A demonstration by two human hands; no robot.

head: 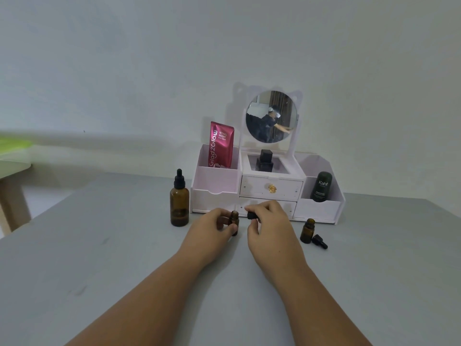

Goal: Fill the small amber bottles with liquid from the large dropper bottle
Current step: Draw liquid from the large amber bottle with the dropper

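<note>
1 bottle (pixel 234 219) gripped, 1 cap (pixel 250 216) pinched

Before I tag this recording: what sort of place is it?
Most likely a home dressing table or vanity corner: a white cosmetics organizer with a round mirror stands on a grey table against a plain wall, holding a Glad2Glow serum sachet and a Kahf bottle.

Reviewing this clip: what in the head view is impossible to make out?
Head view only.
Liquid level in the small amber glass bottle: the left hand grips its body.
The small black cap: mostly covered by fingers of the right hand.
The lower drawer of the white organiser: behind both hands.
The green object at the left edge: blurred and cut off.
</note>
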